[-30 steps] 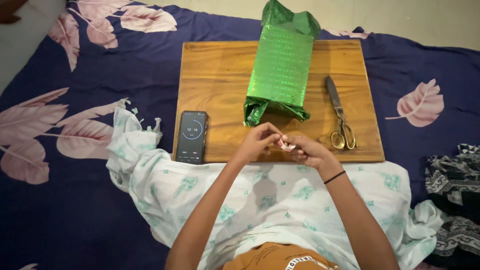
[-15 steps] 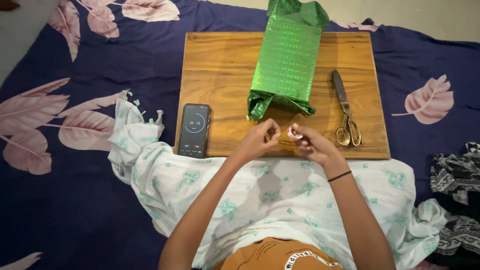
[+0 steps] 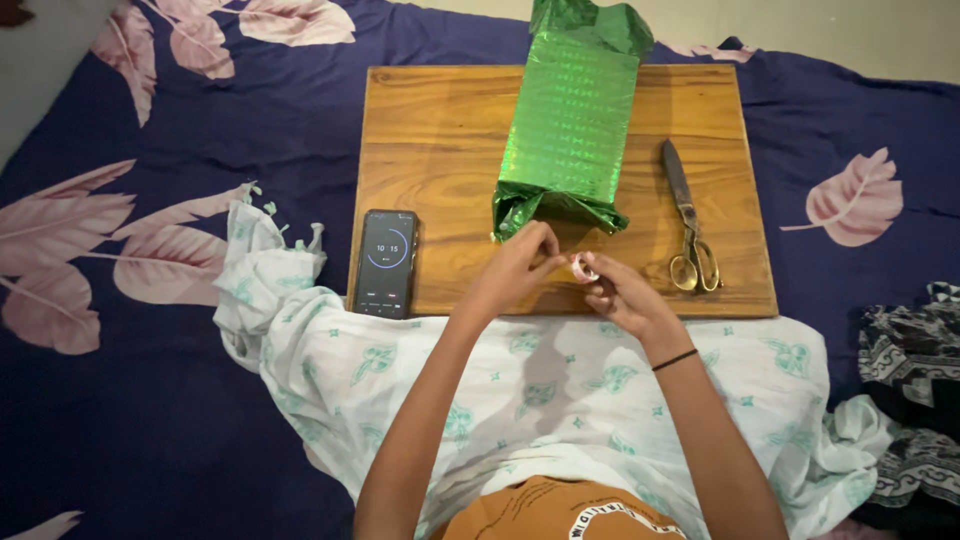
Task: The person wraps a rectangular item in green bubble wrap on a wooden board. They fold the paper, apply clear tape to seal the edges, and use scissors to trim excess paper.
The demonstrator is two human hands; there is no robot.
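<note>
bedsheet (image 3: 150, 400): navy w/ pink leaf print, covers the whole area under everything.
cloth (image 3: 300, 330): white w/ teal motifs, bunched at left, spreads across the person's lap, near side.
board (image 3: 430, 130): wooden, rectangular, lies flat on the sheet, far-centre.
phone (image 3: 383, 263): black, screen lit w/ a round dial, near-left corner of board, near end overhangs onto cloth.
left hand (image 3: 515, 268): fingers pinched together, tips meet the tape roll's left side; looks like it grips a tape end, too small to confirm.
parcel (image 3: 572, 125): box in shiny green foil wrap, lies lengthwise on board centre; near end crumpled, just beyond left hand's fingertips; far end bunched loose past the board edge.
tape roll (image 3: 584, 268): small, whitish ring, between both hands, just above board's near edge, near-right of parcel's end.
right hand (image 3: 622, 295): curled closed round tape roll, thumb + fingers hold it; black band on wrist.
scissors (image 3: 688, 225): metal, closed, on board right of parcel, handles toward near side, apart from right hand.
dark fabric (image 3: 915, 390): black-white pattern, far right edge, on sheet.
</note>
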